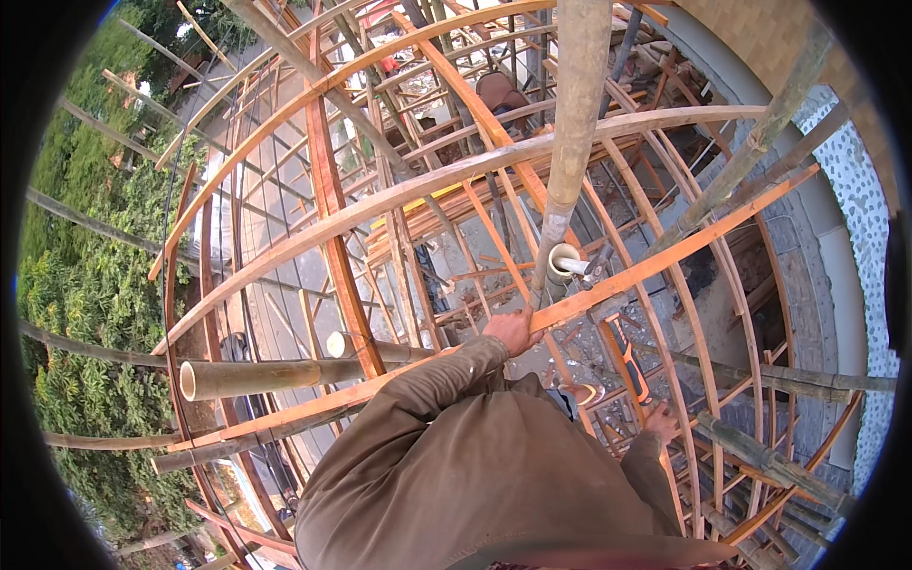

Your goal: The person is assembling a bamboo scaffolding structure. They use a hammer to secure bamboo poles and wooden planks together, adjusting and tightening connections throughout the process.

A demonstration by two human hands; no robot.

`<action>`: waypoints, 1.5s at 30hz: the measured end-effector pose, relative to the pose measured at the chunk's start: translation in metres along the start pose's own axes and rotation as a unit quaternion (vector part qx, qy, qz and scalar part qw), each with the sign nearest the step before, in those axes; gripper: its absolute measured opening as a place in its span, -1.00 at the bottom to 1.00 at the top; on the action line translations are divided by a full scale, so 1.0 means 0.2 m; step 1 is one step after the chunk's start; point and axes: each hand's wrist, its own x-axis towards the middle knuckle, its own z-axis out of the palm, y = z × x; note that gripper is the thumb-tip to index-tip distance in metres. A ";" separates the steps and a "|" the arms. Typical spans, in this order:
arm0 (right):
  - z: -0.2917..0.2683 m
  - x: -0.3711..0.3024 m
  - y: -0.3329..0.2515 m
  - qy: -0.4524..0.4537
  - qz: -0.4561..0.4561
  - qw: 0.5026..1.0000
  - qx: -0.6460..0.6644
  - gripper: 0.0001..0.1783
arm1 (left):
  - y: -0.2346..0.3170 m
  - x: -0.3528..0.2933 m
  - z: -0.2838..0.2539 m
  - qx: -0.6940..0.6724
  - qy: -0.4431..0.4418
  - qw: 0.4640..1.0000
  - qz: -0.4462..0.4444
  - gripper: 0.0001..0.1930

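Note:
My left hand (513, 330) is closed on a long reddish wooden beam (655, 265) that crosses the frame diagonally. Its fingertips touch the lower part of an upright bamboo pole (573, 123), which meets the beam there. Lower right, my right hand (662, 420) has curled fingers beside a wooden slat (619, 353); what they close on is hard to make out. Just above that hand is a tool with an orange and black handle (641, 388), its kind unclear. A hollow pole end (560, 262) with a pale tube inside sits right of the upright pole.
Curved wooden ribs (446, 190) form a lattice around me. A thick hollow bamboo (252, 378) juts out on the left. Bamboo poles (774, 456) cross at lower right. Far below lies ground with rubble; green trees (95, 313) stand left, and a curved wall ledge (822, 285) bends along the right.

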 end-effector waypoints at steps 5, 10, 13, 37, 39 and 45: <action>-0.02 -0.02 -0.01 -0.001 -0.021 0.999 0.024 -0.21 | -0.01 0.01 0.02 -0.001 0.013 1.000 0.008 -0.38; -0.02 -0.03 -0.01 0.016 -0.025 0.999 0.022 -0.19 | -0.01 0.01 0.02 0.002 0.012 1.000 0.008 -0.39; -0.03 -0.04 -0.02 0.015 -0.013 0.999 0.025 -0.20 | -0.01 0.01 0.02 0.002 0.013 1.000 0.009 -0.39; -0.04 -0.03 -0.01 0.005 -0.021 1.000 0.020 -0.20 | -0.02 0.01 0.05 0.012 0.030 0.999 0.014 -0.44; -0.03 -0.02 -0.01 -0.006 -0.028 0.999 0.015 -0.22 | -0.03 0.01 0.05 0.016 0.030 0.999 0.011 -0.43; -0.01 -0.01 0.00 0.025 -0.038 0.999 0.016 -0.25 | -0.03 0.00 0.06 -0.001 0.034 0.999 0.014 -0.43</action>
